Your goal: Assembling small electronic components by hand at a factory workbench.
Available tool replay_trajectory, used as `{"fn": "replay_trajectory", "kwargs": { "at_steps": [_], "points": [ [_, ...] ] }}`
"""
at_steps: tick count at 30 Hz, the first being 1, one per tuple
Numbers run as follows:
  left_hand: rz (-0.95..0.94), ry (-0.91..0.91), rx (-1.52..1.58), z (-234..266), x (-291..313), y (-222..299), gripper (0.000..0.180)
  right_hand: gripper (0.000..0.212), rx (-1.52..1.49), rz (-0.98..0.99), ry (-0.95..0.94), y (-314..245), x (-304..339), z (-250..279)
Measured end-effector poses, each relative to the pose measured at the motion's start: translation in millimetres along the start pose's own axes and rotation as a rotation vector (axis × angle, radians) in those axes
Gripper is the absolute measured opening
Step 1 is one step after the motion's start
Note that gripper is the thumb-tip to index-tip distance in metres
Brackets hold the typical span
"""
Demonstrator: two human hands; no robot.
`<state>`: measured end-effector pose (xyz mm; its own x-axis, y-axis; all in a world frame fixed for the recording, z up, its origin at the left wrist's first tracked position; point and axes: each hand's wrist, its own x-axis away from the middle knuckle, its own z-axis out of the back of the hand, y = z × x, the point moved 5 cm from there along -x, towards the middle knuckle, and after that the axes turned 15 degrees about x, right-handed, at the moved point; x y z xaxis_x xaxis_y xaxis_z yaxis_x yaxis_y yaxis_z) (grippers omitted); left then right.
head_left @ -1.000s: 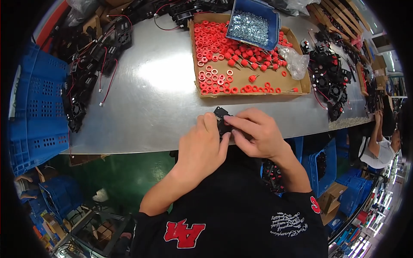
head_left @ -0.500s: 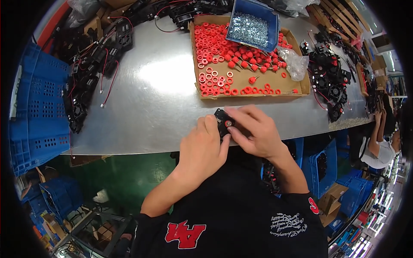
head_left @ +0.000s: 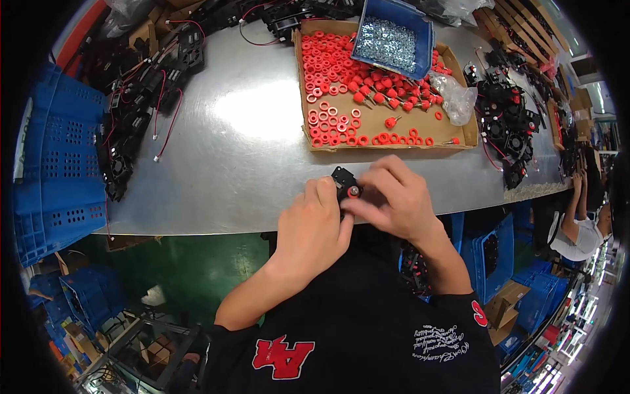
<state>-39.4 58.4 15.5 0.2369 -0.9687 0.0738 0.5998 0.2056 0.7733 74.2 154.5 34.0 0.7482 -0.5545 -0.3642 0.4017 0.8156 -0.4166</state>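
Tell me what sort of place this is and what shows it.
Most likely a factory assembly workshop: the metal-topped bench bears a cardboard tray full of small red parts, with black fan units heaped on both sides and a blue crate at the left.

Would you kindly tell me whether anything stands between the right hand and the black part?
Nothing visible: the left hand holds the black part from the left, with the right hand close beside it.

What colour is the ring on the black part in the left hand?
The ring is red, around a silvery centre; it shows in the head view, the only one here.
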Motion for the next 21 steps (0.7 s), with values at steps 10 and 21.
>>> {"fn": "replay_trajectory", "kwargs": {
  "at_steps": [10, 21],
  "points": [
    [-0.008, -0.006, 0.008, -1, 0, -1, 0.046, 0.021, -0.107, -0.014, 0.078, -5, 3, -2],
    [-0.009, 0.032, -0.021, -7, -1, 2, 0.049, 0.037, -0.170, -0.236, 0.191, 13, 34, 2]
  ]
}}
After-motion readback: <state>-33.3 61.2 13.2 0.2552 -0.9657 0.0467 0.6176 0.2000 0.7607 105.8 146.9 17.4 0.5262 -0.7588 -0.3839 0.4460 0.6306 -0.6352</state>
